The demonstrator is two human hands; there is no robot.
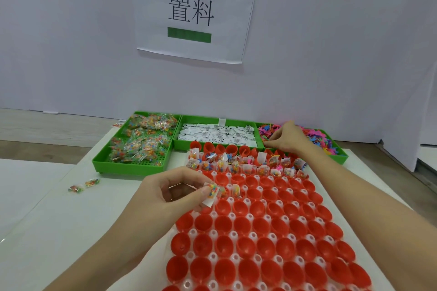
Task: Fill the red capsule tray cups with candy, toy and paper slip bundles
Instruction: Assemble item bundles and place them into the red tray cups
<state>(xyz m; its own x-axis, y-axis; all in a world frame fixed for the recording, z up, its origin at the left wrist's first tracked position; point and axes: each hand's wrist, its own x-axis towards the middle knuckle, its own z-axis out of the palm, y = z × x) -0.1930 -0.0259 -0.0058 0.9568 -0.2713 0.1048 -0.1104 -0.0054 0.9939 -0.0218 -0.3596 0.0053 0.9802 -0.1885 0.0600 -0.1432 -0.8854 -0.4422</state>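
A pale wall [331, 54] closes the back of the scene and carries a white paper sign [194, 12] with two large black characters and green bars, above a white worktop [47, 231]. On that worktop, under and between the hands, lies the red capsule tray [272, 231], its rows of open red cups separated by white pegs. The left hand [170, 194] hovers over the tray's near-left part with its fingers curled, pinching a bundle [211, 194] of coloured candy and a white paper slip between thumb and fingertips. Just beyond that hand, two or three cups already hold similar bundles, and farther off, two rows of filled cups [246, 165] run across the far end of the tray. The right hand [286, 137] reaches beyond those rows to the near-left corner of a green bin of coloured toys [319, 139], its fingers bent downward at the bin's edge; I cannot tell whether they pinch anything. To the left of that hand sits a green bin of paper slips [217, 134], and left again a larger green bin of candy packets [139, 142]. Two loose candy packets [84, 185] lie on the worktop well to the left of the left hand.
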